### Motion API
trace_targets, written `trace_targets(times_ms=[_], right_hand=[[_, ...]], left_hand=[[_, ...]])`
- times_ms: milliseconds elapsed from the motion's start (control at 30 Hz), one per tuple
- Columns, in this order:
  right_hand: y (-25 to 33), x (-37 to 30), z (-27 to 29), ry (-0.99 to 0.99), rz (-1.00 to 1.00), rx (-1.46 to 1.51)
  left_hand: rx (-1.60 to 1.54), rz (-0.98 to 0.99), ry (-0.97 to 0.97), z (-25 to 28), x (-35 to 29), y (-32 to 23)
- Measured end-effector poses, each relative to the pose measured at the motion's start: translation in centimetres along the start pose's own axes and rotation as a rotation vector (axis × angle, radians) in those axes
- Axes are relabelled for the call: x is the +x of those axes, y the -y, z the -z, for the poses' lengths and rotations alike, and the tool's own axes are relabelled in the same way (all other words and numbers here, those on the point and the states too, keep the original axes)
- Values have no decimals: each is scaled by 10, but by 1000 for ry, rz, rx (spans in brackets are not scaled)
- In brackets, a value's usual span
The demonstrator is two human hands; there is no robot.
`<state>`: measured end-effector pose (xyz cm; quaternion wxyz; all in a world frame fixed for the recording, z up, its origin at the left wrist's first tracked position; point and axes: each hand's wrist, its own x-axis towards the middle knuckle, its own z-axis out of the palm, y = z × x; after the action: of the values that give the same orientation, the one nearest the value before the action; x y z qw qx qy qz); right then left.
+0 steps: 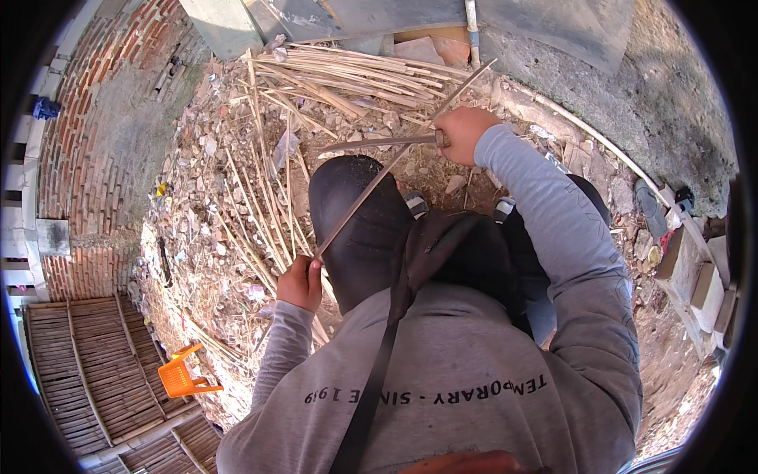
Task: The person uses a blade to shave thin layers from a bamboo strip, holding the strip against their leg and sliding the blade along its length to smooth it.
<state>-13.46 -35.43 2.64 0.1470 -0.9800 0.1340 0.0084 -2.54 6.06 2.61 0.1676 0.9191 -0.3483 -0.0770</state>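
Observation:
My left hand (300, 284) is closed on the near end of a long, thin bamboo strip (359, 201). The strip slants up to the right, passing over my bent knee. My right hand (467, 136) grips the handle of a long-bladed knife (367, 144), whose blade points left. Blade and strip cross close to the knife's handle; whether they press together I cannot tell. Beyond the knife lies a pile of split bamboo strips (379, 75) on the ground.
More loose strips (264, 201) lie left of my knee on littered, stony ground (197, 229). A brick wall (103, 158) stands at left, with an orange plastic chair (183, 373) near a bamboo-slat panel (95, 371). Wooden blocks (695, 276) and a shoe (650, 207) are at right.

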Motion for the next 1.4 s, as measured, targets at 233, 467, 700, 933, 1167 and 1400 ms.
trace_targets(times_ms=[233,467,700,933,1167,1400], right_hand=[[8,-6,14,11,19,85],[17,-4,11,1,-2,49],[-16,15,-7,-128,-122,167],[8,1,10,18,-44,127],[-15,11,-13,-8,-35,174],[20,7,4,25,-6,146]], left_hand=[[-236,-17,115,-20,-4,32],[-217,-6,122,-19,-3,33],[-362,-4,150,-35,2,45],[-360,21,176,-20,1,33],[-454,72,175,-37,-5,40],[-379,56,123,-39,-4,51]])
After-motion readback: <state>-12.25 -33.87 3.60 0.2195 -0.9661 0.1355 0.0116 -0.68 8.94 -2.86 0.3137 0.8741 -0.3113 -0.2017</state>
